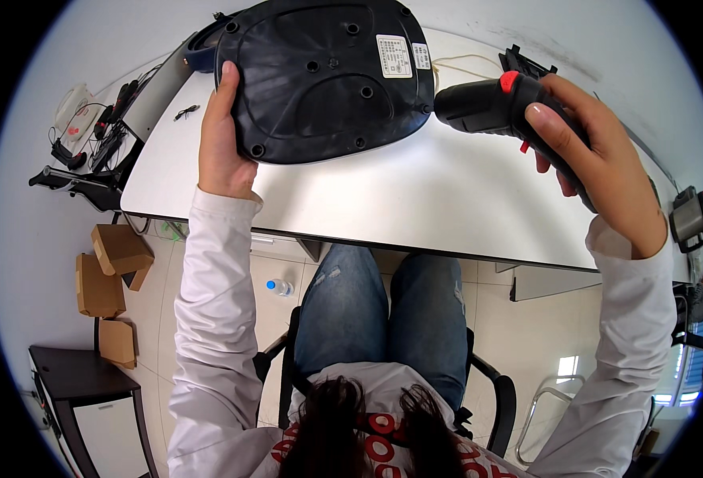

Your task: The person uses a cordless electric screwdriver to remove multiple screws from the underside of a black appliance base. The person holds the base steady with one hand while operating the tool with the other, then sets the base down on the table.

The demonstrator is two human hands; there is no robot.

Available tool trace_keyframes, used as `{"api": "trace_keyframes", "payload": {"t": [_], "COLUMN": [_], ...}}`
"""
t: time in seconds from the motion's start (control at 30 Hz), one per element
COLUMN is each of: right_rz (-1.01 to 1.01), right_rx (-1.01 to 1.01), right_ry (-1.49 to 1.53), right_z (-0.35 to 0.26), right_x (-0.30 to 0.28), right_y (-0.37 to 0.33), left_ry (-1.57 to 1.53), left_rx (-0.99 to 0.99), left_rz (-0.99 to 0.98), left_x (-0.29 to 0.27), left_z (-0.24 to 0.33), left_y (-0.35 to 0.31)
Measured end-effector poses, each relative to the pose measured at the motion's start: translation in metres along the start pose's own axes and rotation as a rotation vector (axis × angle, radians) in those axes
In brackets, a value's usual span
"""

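Observation:
My left hand [226, 139] grips the left edge of a black plastic appliance base [292, 99], its thumb lying over the underside. The base is tilted up above the table, with its recessed screw holes and two white labels showing. In my right hand [602, 155] is a black cordless electric screwdriver [479, 107] with a red button on top and a red trigger. The fingers wrap round its handle. Its front end points left, close to the right edge of the base; any bit at its tip is hidden or cannot be made out.
Both hands are above a white table [415, 199]. A short black cable [186, 112] lies on its left, a dark blue rounded object [202, 57] behind the base, and a pale cord [467, 70] at the back. Cardboard boxes [101, 287] and a plastic bottle [280, 287] are on the floor.

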State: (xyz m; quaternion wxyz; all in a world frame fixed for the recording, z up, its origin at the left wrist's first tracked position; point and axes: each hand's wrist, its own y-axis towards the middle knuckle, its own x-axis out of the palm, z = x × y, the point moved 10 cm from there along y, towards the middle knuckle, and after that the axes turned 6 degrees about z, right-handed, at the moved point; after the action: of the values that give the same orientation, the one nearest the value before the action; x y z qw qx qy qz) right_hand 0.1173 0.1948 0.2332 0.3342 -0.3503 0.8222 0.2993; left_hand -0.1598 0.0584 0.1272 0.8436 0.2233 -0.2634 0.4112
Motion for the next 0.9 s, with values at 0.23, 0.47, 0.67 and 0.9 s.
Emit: {"api": "trace_keyframes", "payload": {"t": [0.23,0.47,0.67,0.9], "right_rz": [0.022,0.022,-0.021,-0.013], "right_rx": [-0.037,0.031,0.012,0.101], "right_ry": [0.011,0.051,0.036,0.129], "right_z": [0.003,0.011,0.011,0.031], "right_x": [0.002,0.002,0.005,0.011], "right_y": [0.000,-0.001,-0.001,-0.011], "left_ry": [-0.008,0.004,0.032,0.103], "left_rx": [-0.006,-0.005,0.020,0.100], "left_rz": [-0.014,-0.006,-0.020,0.090], "left_x": [0.001,0.002,0.004,0.004], "left_z": [-0.002,-0.004,-0.004,-0.009], "left_y": [0.000,-0.005,-0.007,-0.022]}}
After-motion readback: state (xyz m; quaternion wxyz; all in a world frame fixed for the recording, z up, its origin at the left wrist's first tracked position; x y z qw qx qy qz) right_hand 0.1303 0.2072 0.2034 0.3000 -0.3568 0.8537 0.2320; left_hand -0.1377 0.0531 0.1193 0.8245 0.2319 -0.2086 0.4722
